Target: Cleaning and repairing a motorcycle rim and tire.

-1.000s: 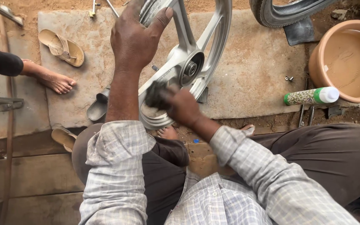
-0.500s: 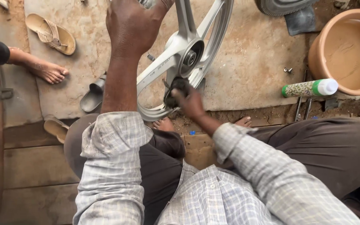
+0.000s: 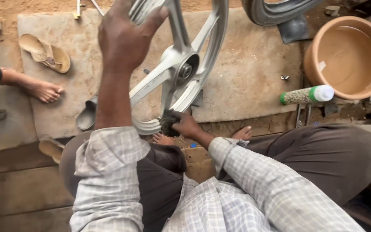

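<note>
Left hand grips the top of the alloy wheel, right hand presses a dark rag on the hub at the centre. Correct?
Not quite. The left hand does grip the top of the alloy wheel, but the right hand presses the dark rag on the lower rim, below the hub, not on it. The head view shows it.

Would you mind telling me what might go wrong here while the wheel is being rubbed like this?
The alloy wheel stands upright, steadied only by the left hand on its rim; it might tip or roll. The right hand presses a dark pad on the lower rim just above the person's bare foot, so a slip could bring the rim down on the toes. A small metal part lying on the slab could hurt a bare foot.
</note>
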